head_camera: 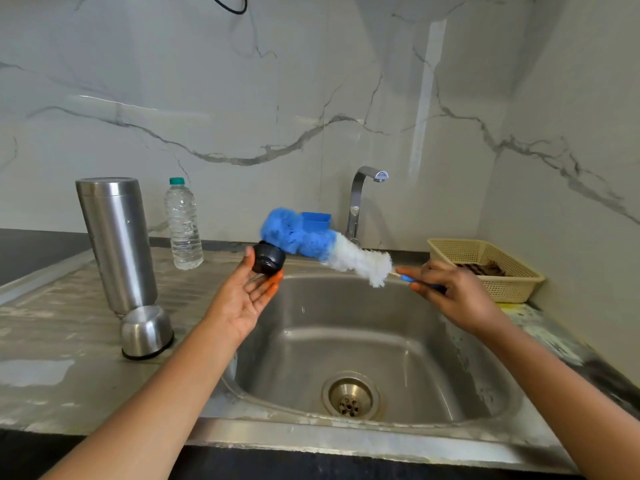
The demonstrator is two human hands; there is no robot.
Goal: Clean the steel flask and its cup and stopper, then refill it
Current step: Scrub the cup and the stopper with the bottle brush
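Note:
The steel flask [116, 237] stands upside down on the draining board at the left. Its steel cup [147, 331] rests inverted just in front of it. My left hand [246, 296] holds the black stopper [267, 258] at its fingertips above the sink's left rim. My right hand [455, 294] grips the blue handle of a bottle brush [322, 242] with a blue and white fluffy head. The brush head points left and its blue end sits just behind the stopper.
The steel sink [346, 337] lies below both hands, with a drain [350, 396] near the front. A tap [360, 199] rises behind it. A plastic water bottle [183, 225] stands by the flask. A beige basket [485, 266] sits at the right, a blue container [316, 220] by the wall.

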